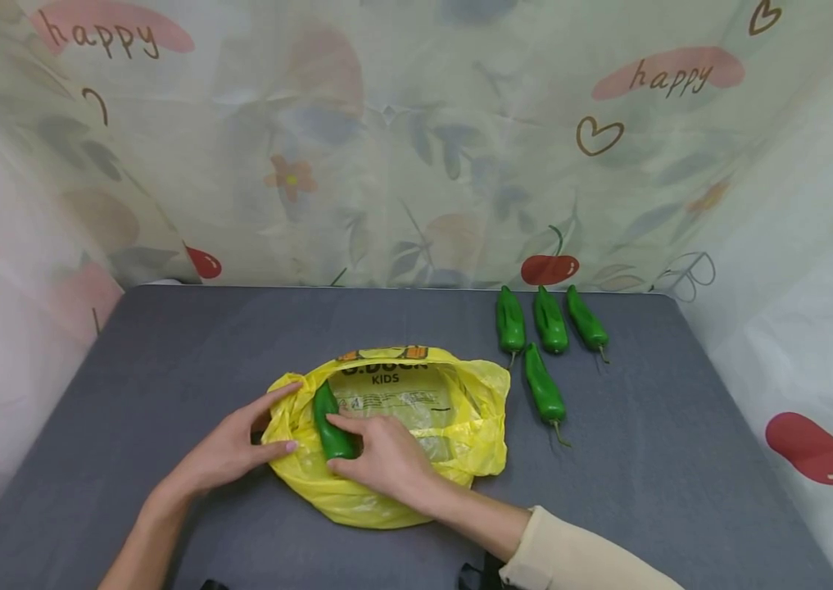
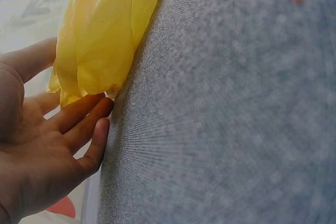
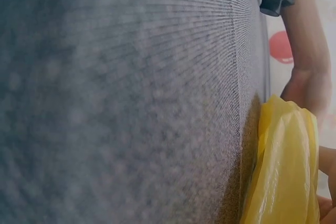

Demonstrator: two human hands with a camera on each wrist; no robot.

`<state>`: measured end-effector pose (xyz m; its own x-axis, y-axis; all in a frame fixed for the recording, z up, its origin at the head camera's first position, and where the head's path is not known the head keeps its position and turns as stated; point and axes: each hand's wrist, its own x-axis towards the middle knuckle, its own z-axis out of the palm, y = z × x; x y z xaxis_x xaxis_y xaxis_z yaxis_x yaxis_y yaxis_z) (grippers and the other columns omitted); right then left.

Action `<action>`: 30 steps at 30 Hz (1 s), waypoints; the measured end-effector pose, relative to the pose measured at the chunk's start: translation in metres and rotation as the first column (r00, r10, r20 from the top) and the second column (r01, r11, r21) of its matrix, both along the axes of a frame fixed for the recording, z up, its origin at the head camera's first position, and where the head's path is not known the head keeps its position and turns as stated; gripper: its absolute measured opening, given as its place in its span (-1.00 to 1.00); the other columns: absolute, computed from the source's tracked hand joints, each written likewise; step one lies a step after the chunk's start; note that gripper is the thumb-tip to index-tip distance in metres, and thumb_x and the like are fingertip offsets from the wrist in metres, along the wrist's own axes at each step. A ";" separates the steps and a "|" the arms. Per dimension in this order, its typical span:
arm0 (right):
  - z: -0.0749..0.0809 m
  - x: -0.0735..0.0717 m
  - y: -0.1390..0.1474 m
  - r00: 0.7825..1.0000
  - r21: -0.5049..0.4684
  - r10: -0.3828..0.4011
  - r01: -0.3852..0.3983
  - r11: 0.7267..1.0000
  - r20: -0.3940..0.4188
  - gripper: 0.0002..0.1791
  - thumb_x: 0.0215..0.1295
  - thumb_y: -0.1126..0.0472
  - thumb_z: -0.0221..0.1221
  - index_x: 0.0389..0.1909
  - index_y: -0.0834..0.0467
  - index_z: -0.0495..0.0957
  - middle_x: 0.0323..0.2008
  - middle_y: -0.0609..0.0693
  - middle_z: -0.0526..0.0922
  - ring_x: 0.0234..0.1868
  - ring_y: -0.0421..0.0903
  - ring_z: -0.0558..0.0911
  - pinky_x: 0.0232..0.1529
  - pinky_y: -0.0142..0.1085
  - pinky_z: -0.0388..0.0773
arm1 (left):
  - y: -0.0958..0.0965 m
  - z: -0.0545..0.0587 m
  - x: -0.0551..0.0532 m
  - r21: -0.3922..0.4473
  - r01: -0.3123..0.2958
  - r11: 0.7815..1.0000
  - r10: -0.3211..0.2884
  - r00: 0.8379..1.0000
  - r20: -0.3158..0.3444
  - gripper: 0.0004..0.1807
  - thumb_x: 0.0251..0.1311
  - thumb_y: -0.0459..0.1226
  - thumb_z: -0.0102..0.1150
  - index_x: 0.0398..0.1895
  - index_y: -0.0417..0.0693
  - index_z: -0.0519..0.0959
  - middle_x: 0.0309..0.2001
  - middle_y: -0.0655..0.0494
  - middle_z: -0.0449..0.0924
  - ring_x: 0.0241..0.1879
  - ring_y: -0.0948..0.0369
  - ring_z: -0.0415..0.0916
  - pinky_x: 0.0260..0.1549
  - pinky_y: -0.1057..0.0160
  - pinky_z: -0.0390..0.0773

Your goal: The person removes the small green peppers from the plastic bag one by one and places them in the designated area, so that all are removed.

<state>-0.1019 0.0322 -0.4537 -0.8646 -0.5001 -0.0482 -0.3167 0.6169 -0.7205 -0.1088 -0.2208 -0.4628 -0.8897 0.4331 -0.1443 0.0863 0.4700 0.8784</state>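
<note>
A yellow plastic bag [image 1: 379, 500] lies on the table with its mouth open upward. My right hand [image 1: 390, 455] reaches over the front rim and pinches a green pepper [image 1: 326, 401] by its near end, thumb and fingers on either side. That pepper stands inside the left part of the mouth. At the bag's left end, my left hand [image 1: 235, 442] holds the edge, with index finger and thumb over the yellow plastic. In the left wrist view, its other fingers [image 2: 86, 121] reach under the bag. The right wrist view has the bag's side [image 3: 286, 171].
Several more green peppers lie at the back right: three side by side, one of them this pepper [image 1: 550, 321], and another pepper [image 1: 545, 389] nearer the bag. The grey table [image 1: 652, 475] is walled by a printed curtain [image 1: 401, 188] behind and at the sides.
</note>
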 end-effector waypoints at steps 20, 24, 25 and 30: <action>-0.002 0.003 0.010 0.987 -0.187 -0.030 0.060 0.981 0.160 -0.36 0.08 0.23 0.34 0.28 -0.01 0.55 -0.30 -0.13 0.68 -0.79 -0.29 0.25 -0.72 -0.40 0.31 | 0.001 0.001 0.000 -0.032 -0.013 0.999 0.014 0.999 0.034 -0.15 0.27 -0.08 0.32 0.56 0.15 0.12 0.51 -0.10 0.11 0.34 -0.09 0.32 0.10 0.25 0.44; -0.002 0.004 0.015 0.982 -0.208 -0.048 0.086 0.974 0.180 -0.38 0.09 0.20 0.36 0.25 -0.08 0.57 -0.10 -0.09 0.70 -0.73 -0.28 0.38 -0.68 -0.38 0.38 | 0.001 0.001 0.000 -0.034 -0.010 0.999 0.011 1.000 0.026 -0.14 0.27 -0.08 0.32 0.56 0.12 0.12 0.51 -0.12 0.11 0.34 -0.10 0.31 0.13 0.14 0.44; -0.001 0.004 0.016 0.980 -0.212 -0.054 0.095 0.973 0.192 -0.38 0.09 0.20 0.37 0.25 -0.09 0.58 -0.11 -0.07 0.71 -0.72 -0.28 0.42 -0.68 -0.37 0.39 | 0.001 0.001 0.000 -0.037 -0.011 0.999 0.012 1.000 0.025 -0.14 0.27 -0.08 0.32 0.56 0.13 0.12 0.51 -0.12 0.11 0.34 -0.10 0.31 0.13 0.11 0.44; 0.002 0.005 0.021 0.970 -0.258 -0.063 0.125 0.958 0.234 -0.40 0.10 0.19 0.36 0.23 -0.12 0.59 -0.21 -0.04 0.72 -0.57 -0.28 0.60 -0.62 -0.35 0.48 | 0.001 0.002 0.000 -0.040 -0.013 0.999 0.014 1.000 0.026 -0.14 0.26 -0.07 0.32 0.56 0.13 0.12 0.50 -0.14 0.11 0.32 -0.11 0.33 0.14 0.01 0.43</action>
